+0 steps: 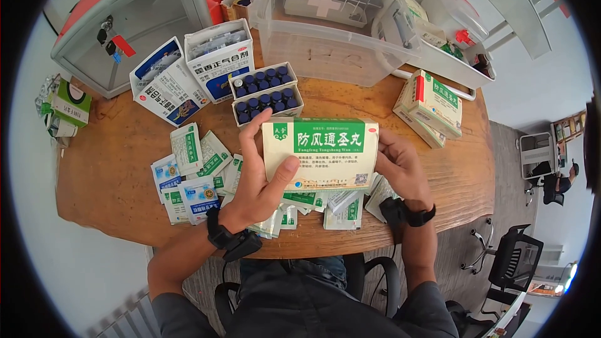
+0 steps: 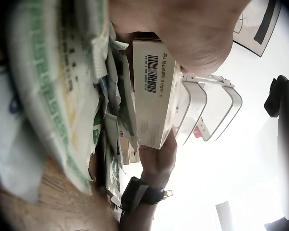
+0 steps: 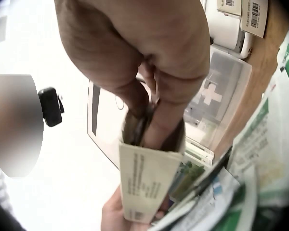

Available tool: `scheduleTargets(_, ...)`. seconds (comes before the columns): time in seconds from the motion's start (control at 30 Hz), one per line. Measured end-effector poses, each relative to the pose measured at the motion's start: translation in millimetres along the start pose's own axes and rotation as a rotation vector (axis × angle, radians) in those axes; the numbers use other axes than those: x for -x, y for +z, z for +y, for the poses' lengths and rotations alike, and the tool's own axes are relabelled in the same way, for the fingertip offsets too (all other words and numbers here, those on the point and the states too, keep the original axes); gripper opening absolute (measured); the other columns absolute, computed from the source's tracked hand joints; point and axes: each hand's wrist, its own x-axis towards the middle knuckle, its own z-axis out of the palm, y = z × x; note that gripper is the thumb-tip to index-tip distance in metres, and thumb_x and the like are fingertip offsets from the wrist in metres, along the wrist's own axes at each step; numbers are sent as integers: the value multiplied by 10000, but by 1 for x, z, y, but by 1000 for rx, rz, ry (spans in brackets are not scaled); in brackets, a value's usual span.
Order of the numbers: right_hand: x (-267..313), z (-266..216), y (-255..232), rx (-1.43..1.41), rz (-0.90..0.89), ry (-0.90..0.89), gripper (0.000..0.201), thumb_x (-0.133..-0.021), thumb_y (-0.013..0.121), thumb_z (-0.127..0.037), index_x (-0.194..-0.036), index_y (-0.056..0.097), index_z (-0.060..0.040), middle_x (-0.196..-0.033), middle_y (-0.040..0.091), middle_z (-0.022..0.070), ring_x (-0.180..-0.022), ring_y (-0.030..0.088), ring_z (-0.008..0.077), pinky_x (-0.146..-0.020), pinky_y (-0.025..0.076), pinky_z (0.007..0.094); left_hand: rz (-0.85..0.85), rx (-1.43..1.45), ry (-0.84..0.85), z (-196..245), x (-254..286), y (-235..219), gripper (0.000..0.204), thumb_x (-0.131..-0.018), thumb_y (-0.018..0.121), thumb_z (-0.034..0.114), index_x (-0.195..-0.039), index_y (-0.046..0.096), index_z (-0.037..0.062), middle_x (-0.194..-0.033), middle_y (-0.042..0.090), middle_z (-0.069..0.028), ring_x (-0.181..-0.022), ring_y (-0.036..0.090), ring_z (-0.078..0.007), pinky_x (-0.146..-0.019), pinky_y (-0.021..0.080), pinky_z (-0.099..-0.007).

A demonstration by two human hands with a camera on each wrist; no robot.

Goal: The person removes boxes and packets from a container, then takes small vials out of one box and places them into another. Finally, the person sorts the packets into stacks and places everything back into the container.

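Observation:
A cream-and-green medicine box (image 1: 320, 172) with Chinese lettering is held over the table. My left hand (image 1: 258, 183) grips its left end, thumb across the front face and fingers behind. At the right end is my right hand (image 1: 405, 168). In the right wrist view that end of the box (image 3: 149, 178) gapes open, and the right fingers (image 3: 166, 122) reach inside it; I cannot tell whether they pinch something in there. The left wrist view shows a barcode on the box's other end (image 2: 151, 79). Beneath lie green-and-white sachets (image 1: 186, 149) and blue-and-white sachets (image 1: 201, 195).
Two trays of dark-capped vials (image 1: 266, 103) stand behind the box, beside white-and-blue cartons (image 1: 220, 66). A clear plastic bin (image 1: 332, 50) is at the back, a red-and-grey cabinet (image 1: 134, 31) at back left. Similar green-and-cream boxes (image 1: 432, 103) are stacked at right.

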Motion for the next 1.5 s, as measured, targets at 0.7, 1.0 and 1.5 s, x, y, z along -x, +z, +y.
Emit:
scheduleTargets(0.7,-2,11,3,43,243,-169,98,-1055,601,53,-1140,648,46,-1044,786,107,-913,713,75,-777,553,220,-46,28,8,4,1,5,787,-1112,534,192,-1654,-7,14,-1526,397,-225,-1417,438,-279,-1221,314,-454)
scheduleTargets(1.0,-6,22,10,51,167,-81,191,-1041,602,57,-1224,636,13,-1090,772,69,-957,708,65,-816,559,217,8,39,-5,2,2,7,795,-1089,540,190,-1668,15,44,-1487,414,-181,-1383,451,-255,-1190,347,-438)
scheduleTargets(1.5,0,9,5,7,-28,-79,492,-1008,599,90,-1483,475,59,-1435,631,143,-1354,591,191,-1124,477,356,33,50,-7,0,-1,6,833,-1070,619,188,-1660,41,76,-1455,472,-185,-1324,533,-250,-1128,453,-416)
